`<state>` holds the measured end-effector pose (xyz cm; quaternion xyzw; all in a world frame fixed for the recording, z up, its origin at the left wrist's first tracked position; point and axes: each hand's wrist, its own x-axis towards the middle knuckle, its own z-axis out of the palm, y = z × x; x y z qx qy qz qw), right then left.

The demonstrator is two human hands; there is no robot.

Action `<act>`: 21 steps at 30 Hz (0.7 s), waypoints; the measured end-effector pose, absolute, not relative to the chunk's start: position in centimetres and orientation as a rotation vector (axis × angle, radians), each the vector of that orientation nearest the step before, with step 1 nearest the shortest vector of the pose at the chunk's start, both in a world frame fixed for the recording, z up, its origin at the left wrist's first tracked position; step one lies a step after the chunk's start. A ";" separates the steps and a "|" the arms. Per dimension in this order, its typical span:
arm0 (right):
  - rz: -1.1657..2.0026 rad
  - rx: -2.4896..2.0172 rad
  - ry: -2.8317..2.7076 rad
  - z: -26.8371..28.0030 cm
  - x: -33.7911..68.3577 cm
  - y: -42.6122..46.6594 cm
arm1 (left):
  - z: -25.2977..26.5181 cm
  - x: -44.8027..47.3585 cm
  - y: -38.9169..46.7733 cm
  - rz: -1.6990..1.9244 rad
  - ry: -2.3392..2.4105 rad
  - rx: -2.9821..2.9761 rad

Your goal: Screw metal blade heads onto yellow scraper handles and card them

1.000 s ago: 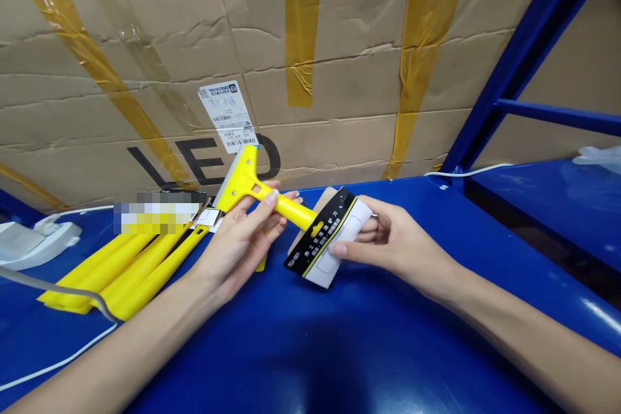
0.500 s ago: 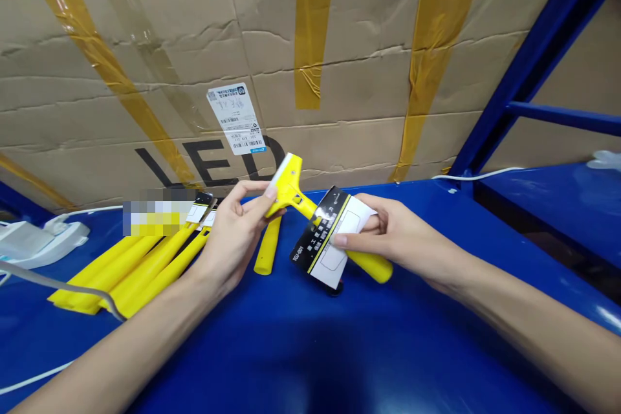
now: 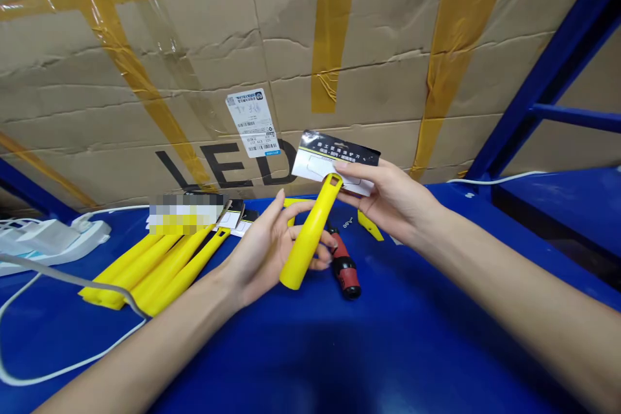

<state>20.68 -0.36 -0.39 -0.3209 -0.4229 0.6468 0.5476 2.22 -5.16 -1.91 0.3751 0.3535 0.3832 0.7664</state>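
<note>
A yellow scraper point(image 3: 310, 236) slants in mid-air, its wide handle end toward me and a slot near its upper end. That upper end meets a black-and-white packaging card point(image 3: 317, 165), and the scraper's head does not show. My right hand point(image 3: 388, 197) pinches the card, thumb in front and fingers behind. Beneath the handle, my left hand point(image 3: 272, 242) has its thumb raised and its fingers apart behind the yellow plastic; whether they touch it is unclear. A red-and-black screwdriver point(image 3: 345, 268) lies on the blue surface just beyond my left fingertips.
Several carded yellow scrapers point(image 3: 160, 265) lie bunched at left, partly blurred. A white power strip point(image 3: 72, 242) and cables are farther left. Small screws point(image 3: 347, 223) and a yellow piece point(image 3: 371, 226) lie near my right hand. A taped cardboard box point(image 3: 388, 45) stands behind, beside a blue frame point(image 3: 543, 65).
The card has risen and turned in my right hand. The scraper handle now points down toward me. My left fingers have opened from their pinch on a scraper head. The screwdriver has come into fuller view.
</note>
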 end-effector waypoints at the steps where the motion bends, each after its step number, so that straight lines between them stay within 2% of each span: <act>1: 1.507 -0.800 -0.997 -0.5 20.9 -0.1 | -1.9 2.2 -5.4 0.809 0.812 0.859; 7: 1.408 -0.999 -0.904 -1.9 22.3 1.0 | -2.5 0.9 -6.1 0.678 1.043 1.286; 13: 1.337 -1.020 -1.168 -1.7 20.7 1.6 | -2.0 -2.5 -6.6 0.637 1.211 1.699; 17: 1.369 -1.102 -1.336 -1.4 17.9 1.9 | -1.6 -5.5 -7.5 0.480 1.453 2.059; 21: 1.448 -1.151 -1.406 -1.8 14.1 2.6 | -2.1 -8.1 -8.5 0.370 1.627 2.134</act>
